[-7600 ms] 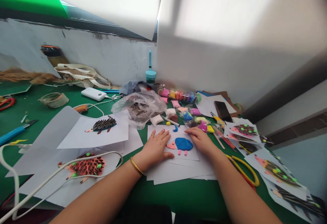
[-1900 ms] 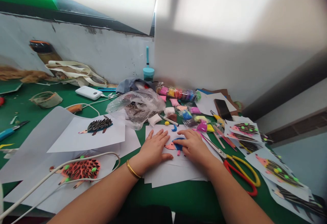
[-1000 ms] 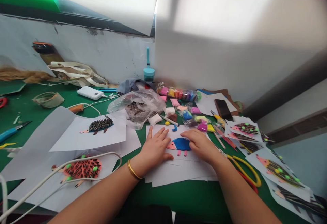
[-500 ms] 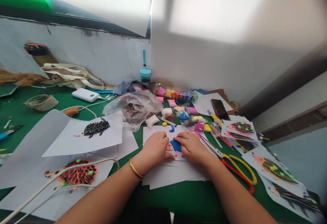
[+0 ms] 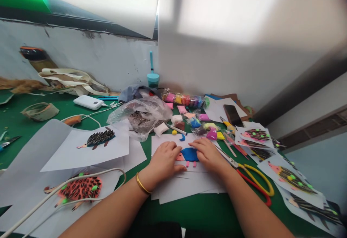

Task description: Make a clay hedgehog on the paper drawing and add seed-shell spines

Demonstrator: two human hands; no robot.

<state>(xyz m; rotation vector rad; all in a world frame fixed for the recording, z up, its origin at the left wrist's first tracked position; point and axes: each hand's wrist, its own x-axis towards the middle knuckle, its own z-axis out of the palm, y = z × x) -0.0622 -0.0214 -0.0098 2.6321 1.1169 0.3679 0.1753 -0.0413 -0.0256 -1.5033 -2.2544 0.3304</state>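
Observation:
A flat clay hedgehog with a blue body (image 5: 190, 154), pink face and pink legs lies on white paper (image 5: 187, 185) at the centre. My left hand (image 5: 166, 160) rests at its face, thumb and fingers apart and nothing gripped. On the other side, my right hand (image 5: 208, 153) touches the right end of the blue clay with bent, slightly spread fingers. Just beyond the hands are a yellow clay ball (image 5: 174, 132) and a small blue clay crescent (image 5: 182, 137).
Scissors (image 5: 244, 169) lie right of the paper, near finished hedgehog pictures (image 5: 294, 180). A bag of seeds (image 5: 141, 117) and clay packets (image 5: 195, 122) stand behind. A white cable (image 5: 54, 191) crosses the pictures at left.
My right hand has moved slightly right, uncovering more of the blue body. My left hand stays by the face. The view has shifted a little.

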